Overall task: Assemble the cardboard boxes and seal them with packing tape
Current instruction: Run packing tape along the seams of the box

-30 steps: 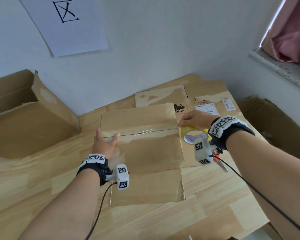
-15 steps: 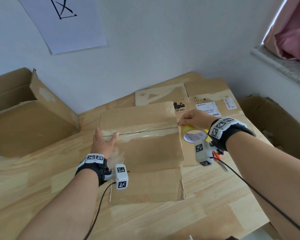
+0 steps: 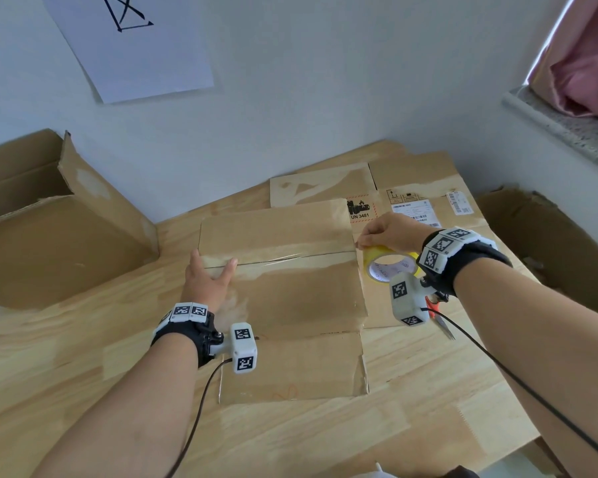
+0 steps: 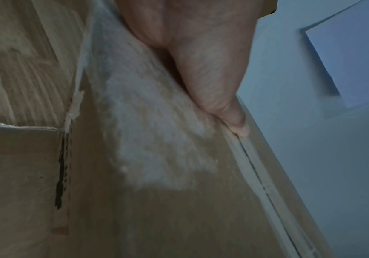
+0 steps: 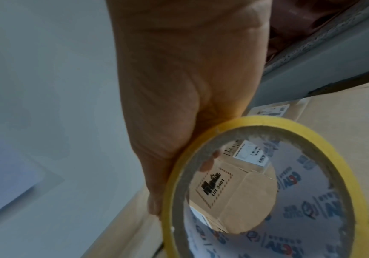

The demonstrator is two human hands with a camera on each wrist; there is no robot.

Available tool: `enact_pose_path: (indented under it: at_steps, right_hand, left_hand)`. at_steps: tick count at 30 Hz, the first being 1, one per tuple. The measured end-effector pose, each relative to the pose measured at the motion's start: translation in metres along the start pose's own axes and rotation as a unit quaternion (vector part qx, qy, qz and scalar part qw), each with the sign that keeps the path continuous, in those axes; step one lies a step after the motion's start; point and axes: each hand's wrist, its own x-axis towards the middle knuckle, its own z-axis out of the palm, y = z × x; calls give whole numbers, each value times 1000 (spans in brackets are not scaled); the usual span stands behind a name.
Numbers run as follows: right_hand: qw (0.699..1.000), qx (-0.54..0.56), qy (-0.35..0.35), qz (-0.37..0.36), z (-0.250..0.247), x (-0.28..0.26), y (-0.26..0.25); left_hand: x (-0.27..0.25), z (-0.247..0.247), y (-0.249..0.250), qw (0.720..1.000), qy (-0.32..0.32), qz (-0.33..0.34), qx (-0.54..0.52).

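Left hand (image 3: 210, 281) flat on cardboard box (image 3: 283, 291) seam, right hand (image 3: 390, 232) gripping tape roll (image 3: 389, 265), scissors (image 3: 441, 320) beneath wrist

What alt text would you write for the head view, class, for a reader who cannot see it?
A person tapes a cardboard box on a wooden table: the left hand presses flat on its centre seam, and the right hand grips a yellow tape roll at the box's right edge.

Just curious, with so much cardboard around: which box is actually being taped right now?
The closed box in the table's middle: left hand presses its seam, right hand holds the tape roll at its edge. The others lie untouched.
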Motion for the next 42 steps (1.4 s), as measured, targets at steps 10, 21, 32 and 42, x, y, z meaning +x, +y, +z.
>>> enact_pose_path:
  at_steps: [10, 21, 32, 42]
  right_hand:
    - [997, -66, 24, -14, -27, -10, -36]
    - [997, -65, 51, -12, -29, -18, -45]
    - [995, -70, 70, -2, -23, -22, -40]
    - [995, -58, 81, 5, -14, -23, -33]
  left_hand:
    - [5, 2, -8, 998, 9, 56, -10]
    - [0, 11, -18, 957, 200, 206, 44]
    - [-12, 14, -3, 940, 117, 309, 88]
    - [-18, 12, -15, 912, -14, 371, 175]
